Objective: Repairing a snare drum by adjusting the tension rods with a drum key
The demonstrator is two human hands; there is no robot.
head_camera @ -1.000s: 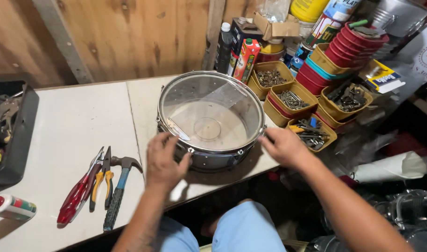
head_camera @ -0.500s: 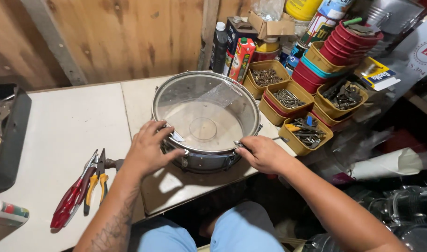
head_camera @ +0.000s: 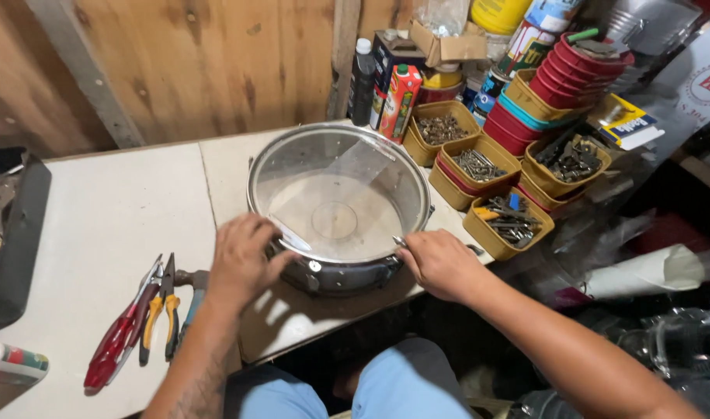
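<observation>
We are gripping the drum (head_camera: 338,206), which is sitting at the table's (head_camera: 98,225) near edge. Our left hand (head_camera: 242,260) is clamping its near-left rim; our right hand (head_camera: 440,264) is closing on the near-right rim. Pliers (head_camera: 133,322) are lying left, yellow tubs (head_camera: 510,221) of hardware right.

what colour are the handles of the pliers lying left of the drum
Yellow and black on the pliers, beside a red-handled tool, left of the drum. Head view shows it.

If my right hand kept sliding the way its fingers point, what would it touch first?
The right hand points left along the drum near rim; it would probably meet the left hand first, though depth is unclear.
</observation>
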